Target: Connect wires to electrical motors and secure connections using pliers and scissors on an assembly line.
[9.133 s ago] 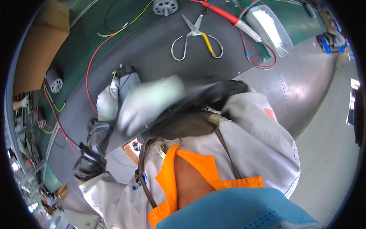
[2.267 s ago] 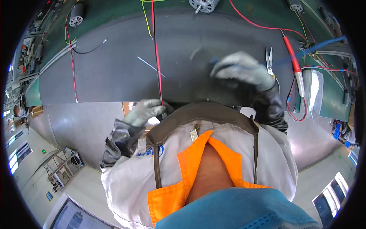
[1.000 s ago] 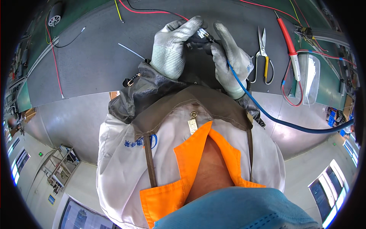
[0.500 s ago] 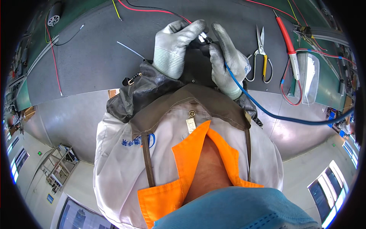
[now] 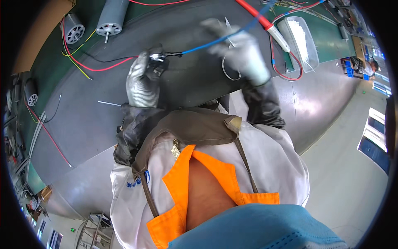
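Note:
My left hand [image 5: 143, 79], in a grey-white glove, is closed around a small black and silver connector piece [image 5: 157, 57]. A red wire [image 5: 112, 66] and a black wire run from it to the left. From its right end a blue cable [image 5: 224, 39] stretches up across my right hand. My right hand [image 5: 244, 54], gloved too and blurred by motion, is over the scissors [image 5: 237, 77]. One blade tip shows above the hand and a handle loop below. The smear hides whether its fingers grip them.
Grey cylindrical motors [image 5: 112, 16] with wires stand at the far left. A red and white pen-shaped tool [image 5: 265, 25] with a looped cord lies at the far right, beside a clear tray [image 5: 314, 62] of thin white strips. A thin pale rod [image 5: 108, 103] lies by my left sleeve.
My right hand has left the connector and moved right to the scissors. My left hand keeps the connector. The view has swung, showing more motors at the left.

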